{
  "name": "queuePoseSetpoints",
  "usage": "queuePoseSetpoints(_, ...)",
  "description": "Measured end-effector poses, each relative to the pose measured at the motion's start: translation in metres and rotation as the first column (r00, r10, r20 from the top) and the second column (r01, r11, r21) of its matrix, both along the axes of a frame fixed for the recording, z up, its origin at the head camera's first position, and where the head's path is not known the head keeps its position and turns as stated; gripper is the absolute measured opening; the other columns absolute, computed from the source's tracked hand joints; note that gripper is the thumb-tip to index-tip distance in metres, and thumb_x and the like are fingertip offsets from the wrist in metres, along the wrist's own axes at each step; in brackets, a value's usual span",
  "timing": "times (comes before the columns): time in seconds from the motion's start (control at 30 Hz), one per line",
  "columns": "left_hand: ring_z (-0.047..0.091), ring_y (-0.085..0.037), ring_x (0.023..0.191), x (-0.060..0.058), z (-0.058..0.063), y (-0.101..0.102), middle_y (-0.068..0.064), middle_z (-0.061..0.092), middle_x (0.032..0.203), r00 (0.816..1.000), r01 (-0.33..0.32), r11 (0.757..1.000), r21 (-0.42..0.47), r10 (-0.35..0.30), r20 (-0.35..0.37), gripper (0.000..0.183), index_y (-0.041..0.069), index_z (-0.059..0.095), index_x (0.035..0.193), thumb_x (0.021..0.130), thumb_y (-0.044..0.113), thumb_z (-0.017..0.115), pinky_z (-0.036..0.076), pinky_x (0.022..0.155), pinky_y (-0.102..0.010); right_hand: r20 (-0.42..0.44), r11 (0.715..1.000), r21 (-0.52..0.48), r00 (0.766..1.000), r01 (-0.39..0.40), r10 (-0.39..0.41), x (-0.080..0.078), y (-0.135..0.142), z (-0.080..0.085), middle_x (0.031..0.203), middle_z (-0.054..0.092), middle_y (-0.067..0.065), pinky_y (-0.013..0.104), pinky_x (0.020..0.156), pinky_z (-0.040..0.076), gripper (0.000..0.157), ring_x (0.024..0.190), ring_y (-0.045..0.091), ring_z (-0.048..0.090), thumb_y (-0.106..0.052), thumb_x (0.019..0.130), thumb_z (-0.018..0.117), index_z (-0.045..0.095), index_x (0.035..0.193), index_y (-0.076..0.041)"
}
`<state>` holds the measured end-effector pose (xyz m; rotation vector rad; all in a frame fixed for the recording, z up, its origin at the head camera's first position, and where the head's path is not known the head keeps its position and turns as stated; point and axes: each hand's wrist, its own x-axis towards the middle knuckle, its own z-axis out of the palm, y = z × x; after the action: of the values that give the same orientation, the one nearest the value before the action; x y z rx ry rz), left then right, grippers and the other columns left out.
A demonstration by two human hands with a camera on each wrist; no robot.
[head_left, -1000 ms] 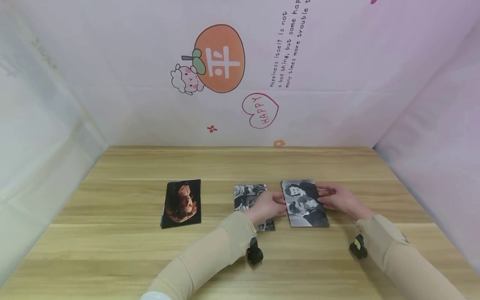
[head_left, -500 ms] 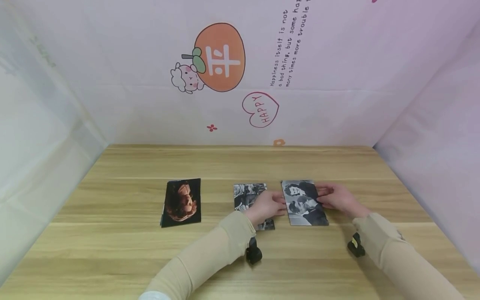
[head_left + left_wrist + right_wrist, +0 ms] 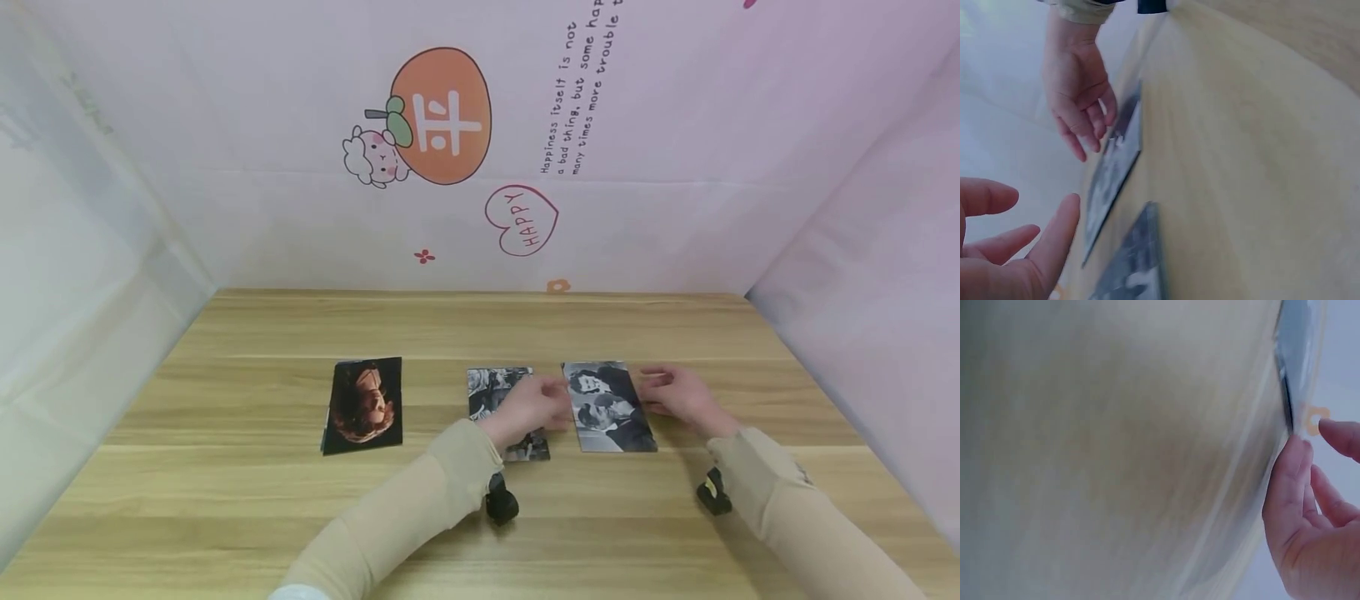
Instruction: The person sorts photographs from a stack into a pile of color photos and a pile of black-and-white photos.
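A black-and-white photo pile (image 3: 611,408) showing two people lies flat at the right of the table. My left hand (image 3: 527,410) hovers over another black-and-white photo (image 3: 531,448) in the middle, its fingertips near the right pile's left edge. In the left wrist view the fingers (image 3: 1057,240) are spread and hold nothing. Beside the right pile's other edge is my right hand (image 3: 678,400), its fingers loosely bent. The right wrist view has its fingertips (image 3: 1297,450) close to the pile's edge, with the thumb apart from them.
A stack of photos with a dark colour portrait (image 3: 365,406) on top lies at the left of the wooden table (image 3: 247,517). Behind it stands a white printed backdrop (image 3: 300,233), with white side walls. A black wrist camera (image 3: 501,500) hangs under the left sleeve.
Both hands have let go of the right photo pile's edges. The left hand has drawn slightly left and up, the right hand slightly right. The photos stay where they were.
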<state>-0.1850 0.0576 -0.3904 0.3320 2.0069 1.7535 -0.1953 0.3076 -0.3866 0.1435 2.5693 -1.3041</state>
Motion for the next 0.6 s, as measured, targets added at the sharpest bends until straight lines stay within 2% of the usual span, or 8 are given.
queuePoseSetpoints(0.1, 0.064, -0.027, 0.1, -0.001, 0.009, -0.009, -0.02, 0.059, 0.122, 1.0, 0.002, 1.0, 0.003, -0.002, -0.016, 0.048, -0.003, 0.046, 0.136, 0.089, 0.001, 0.056, 0.057, 0.084, -0.035, -0.029, 1.0, 0.021, 1.0, -0.009, 0.01, 0.002, -0.002, 0.002, 0.122, 0.052, 0.036, 0.031, 0.079, 0.058, 0.053, 0.092, 0.02, 0.064, -0.002, 0.091, 0.057, 0.035, 0.135, 0.015)
queuePoseSetpoints(0.2, 0.061, -0.032, 0.108, -0.002, 0.015, -0.018, -0.02, 0.057, 0.125, 1.0, -0.012, 1.0, 0.018, 0.012, -0.002, 0.047, -0.002, 0.046, 0.136, 0.091, 0.004, 0.057, 0.054, 0.09, -0.039, -0.051, 0.999, 0.032, 0.998, -0.026, 0.028, 0.005, -0.007, 0.006, 0.122, 0.052, 0.036, 0.033, 0.079, 0.058, 0.054, 0.094, 0.025, 0.065, -0.005, 0.091, 0.058, 0.035, 0.136, 0.014)
queuePoseSetpoints(0.37, 0.057, -0.035, 0.115, -0.009, 0.019, -0.032, -0.021, 0.057, 0.126, 1.0, -0.021, 1.0, 0.018, 0.021, -0.002, 0.044, -0.001, 0.046, 0.135, 0.093, 0.007, 0.056, 0.052, 0.093, -0.039, -0.064, 0.998, 0.038, 0.996, -0.058, 0.061, 0.011, -0.02, 0.02, 0.124, 0.052, 0.032, 0.032, 0.079, 0.058, 0.056, 0.096, 0.028, 0.064, -0.013, 0.091, 0.06, 0.037, 0.138, 0.008)
queuePoseSetpoints(0.6, 0.054, -0.036, 0.118, -0.012, 0.024, -0.052, -0.025, 0.053, 0.13, 0.998, -0.053, 0.998, 0.017, 0.053, -0.022, 0.045, -0.003, 0.044, 0.137, 0.094, 0.005, 0.054, 0.051, 0.096, -0.039, -0.082, 0.992, -0.039, 0.99, -0.117, 0.113, 0.013, -0.041, 0.031, 0.12, 0.054, 0.031, 0.036, 0.086, 0.056, 0.053, 0.106, 0.033, 0.06, -0.007, 0.092, 0.057, 0.036, 0.137, 0.011)
